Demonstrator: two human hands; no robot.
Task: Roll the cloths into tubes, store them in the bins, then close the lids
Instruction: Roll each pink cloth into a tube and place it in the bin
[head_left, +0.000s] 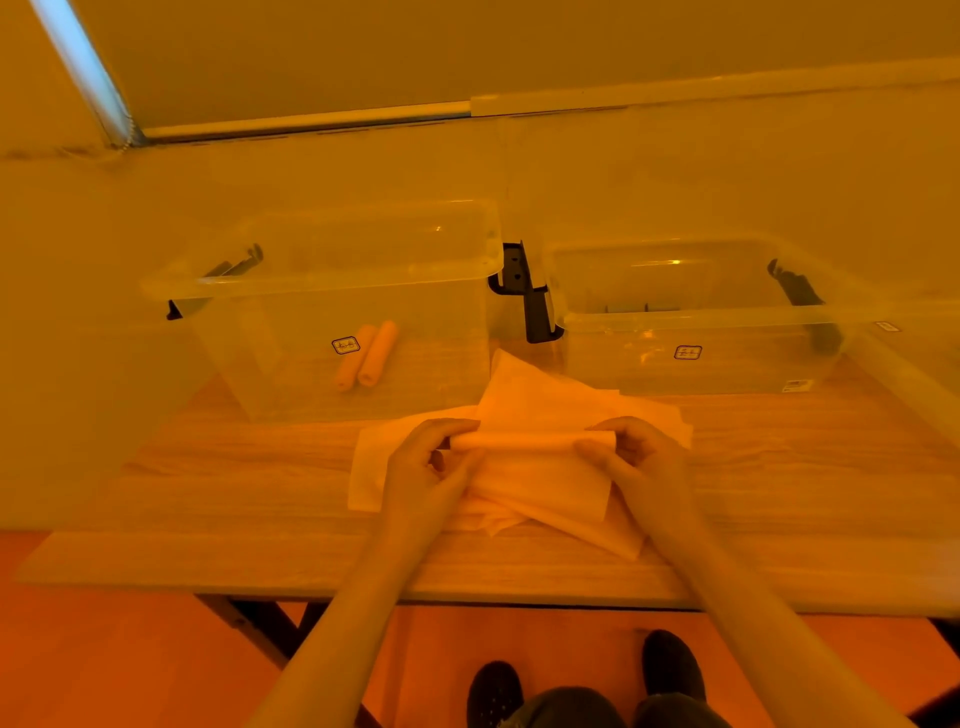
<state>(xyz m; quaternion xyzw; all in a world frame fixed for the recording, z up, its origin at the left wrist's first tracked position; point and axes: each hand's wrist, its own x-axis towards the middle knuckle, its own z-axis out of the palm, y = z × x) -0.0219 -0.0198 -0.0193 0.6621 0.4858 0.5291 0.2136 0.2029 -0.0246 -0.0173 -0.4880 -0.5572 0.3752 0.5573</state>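
A pile of pale cloths (524, 400) lies on the wooden table (208, 499) in front of two clear bins. The top cloth (540, 483) is partly rolled into a tube (519, 440) along its far edge. My left hand (431, 467) pinches the tube's left end and my right hand (639, 457) pinches its right end. The left bin (322, 280) holds two rolled cloths (366, 356) on its bottom. The right bin (701, 312) looks empty. Both bins stand open, with no lid on them.
Black latch handles (524, 291) hang at the bin sides, between and outside the bins. The wall rises close behind the bins. The table's near edge (519, 597) runs above my shoes (670, 665) and the floor.
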